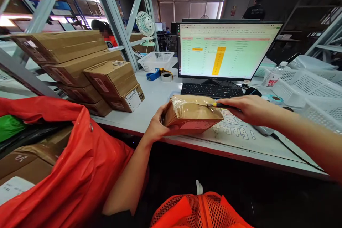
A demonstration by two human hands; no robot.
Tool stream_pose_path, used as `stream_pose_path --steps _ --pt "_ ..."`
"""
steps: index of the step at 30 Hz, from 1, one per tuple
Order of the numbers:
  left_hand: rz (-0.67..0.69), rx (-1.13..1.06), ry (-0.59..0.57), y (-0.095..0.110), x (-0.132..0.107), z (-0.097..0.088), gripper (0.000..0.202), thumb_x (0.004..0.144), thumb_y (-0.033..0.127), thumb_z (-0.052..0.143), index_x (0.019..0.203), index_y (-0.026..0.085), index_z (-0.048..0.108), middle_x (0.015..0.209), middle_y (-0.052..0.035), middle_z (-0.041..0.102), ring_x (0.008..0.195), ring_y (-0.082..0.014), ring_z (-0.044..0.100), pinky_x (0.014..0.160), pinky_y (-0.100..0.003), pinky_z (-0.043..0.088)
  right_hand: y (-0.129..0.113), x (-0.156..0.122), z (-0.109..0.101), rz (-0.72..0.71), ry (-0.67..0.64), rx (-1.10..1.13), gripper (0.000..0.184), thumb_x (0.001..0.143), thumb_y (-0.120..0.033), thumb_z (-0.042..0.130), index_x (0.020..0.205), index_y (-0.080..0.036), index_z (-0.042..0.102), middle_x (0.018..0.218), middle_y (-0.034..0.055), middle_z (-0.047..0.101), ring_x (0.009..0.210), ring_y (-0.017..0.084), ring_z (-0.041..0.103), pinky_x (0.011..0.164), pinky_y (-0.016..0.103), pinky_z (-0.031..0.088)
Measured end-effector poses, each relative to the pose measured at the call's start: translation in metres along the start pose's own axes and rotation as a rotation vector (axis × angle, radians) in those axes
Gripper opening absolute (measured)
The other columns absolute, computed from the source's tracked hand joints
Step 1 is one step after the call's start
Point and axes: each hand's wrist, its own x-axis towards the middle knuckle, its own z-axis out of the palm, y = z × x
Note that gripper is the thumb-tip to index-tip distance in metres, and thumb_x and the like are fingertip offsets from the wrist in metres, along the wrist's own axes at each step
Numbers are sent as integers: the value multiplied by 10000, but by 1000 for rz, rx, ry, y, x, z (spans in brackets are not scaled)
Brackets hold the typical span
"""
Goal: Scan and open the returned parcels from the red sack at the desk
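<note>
A brown cardboard parcel wrapped in clear tape rests on the near part of the white desk. My left hand grips its left end, fingers wrapped round it. My right hand is closed on a small yellow-and-black cutter, whose tip touches the parcel's top right edge. Just behind the parcel lie a black keyboard and a monitor showing a spreadsheet.
Stacked cardboard boxes fill the desk's left. Tape rolls, a white basket and a fan stand behind; white baskets and a bottle at right. A red bag with parcels sits lower left, an orange mesh bag below. A person sits behind the shelf frame.
</note>
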Motion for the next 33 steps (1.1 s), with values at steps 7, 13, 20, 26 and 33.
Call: stream_pose_path --steps 7,13,20,26,33 --pt "-137 -81 -156 -44 14 -16 1213 621 555 1019 1621 165 454 1602 -189 573 1512 -403 528 1274 -464 456 70 -88 68 359 -169 -121 482 1082 -396 503 1512 -319 707 1238 134 812 908 312 778 592 352 484" --pt "-202 -35 -230 -32 29 -36 1479 600 807 924 1747 215 202 1778 -226 324 1638 -452 346 1330 -569 365 39 -113 142 558 -199 -46 589 1116 -452 355 1629 -266 576 1254 185 739 978 347 743 720 438 584" --pt "286 630 -323 90 52 8 711 948 661 743 1532 291 578 1645 -109 505 1563 -333 426 1338 -525 334 27 -57 131 489 -11 209 519 1072 -469 495 1410 -167 748 1231 213 723 1138 382 703 1020 563 576" --pt "298 1096 -605 126 77 71 567 1023 514 674 1458 153 623 1473 -171 594 1346 -348 556 1143 -499 480 12 65 83 212 188 1013 571 988 -658 651 1380 -259 770 1404 107 745 1303 317 676 1118 485 553" --pt "145 1248 -764 143 111 82 717 887 572 753 1423 107 654 1424 -216 629 1316 -378 563 1077 -471 510 0 103 105 180 69 1372 587 818 -703 826 1132 -208 831 1138 63 814 1097 276 707 1015 418 563"
